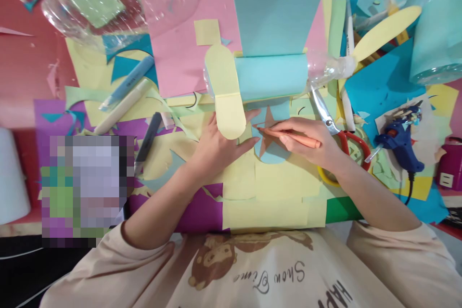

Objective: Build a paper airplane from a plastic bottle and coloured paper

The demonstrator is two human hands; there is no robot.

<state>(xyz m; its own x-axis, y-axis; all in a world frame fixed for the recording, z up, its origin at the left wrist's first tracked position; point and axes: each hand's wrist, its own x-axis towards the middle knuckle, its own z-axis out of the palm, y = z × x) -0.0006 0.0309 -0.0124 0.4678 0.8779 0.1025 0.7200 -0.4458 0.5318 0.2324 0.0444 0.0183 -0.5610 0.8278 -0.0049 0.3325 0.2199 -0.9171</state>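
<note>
My right hand (310, 142) is closed around an orange pencil (288, 136), whose tip touches a brown paper star (267, 132) lying on a light blue paper circle (275, 154). My left hand (218, 147) lies flat with fingers stretched out, pressing down the papers beside the star. Just above both hands rests a clear plastic bottle wrapped in light blue paper (270, 77), with pale yellow paper wings (225, 91) and a yellow propeller blade (386, 31).
Red-handled scissors (341, 137) lie right of my right hand. A blue glue gun (400, 142) sits further right. Marker pens (126, 84) and a dark pen (148, 137) lie at the left among paper scraps. Pink (180, 57) and yellow sheets cover the table.
</note>
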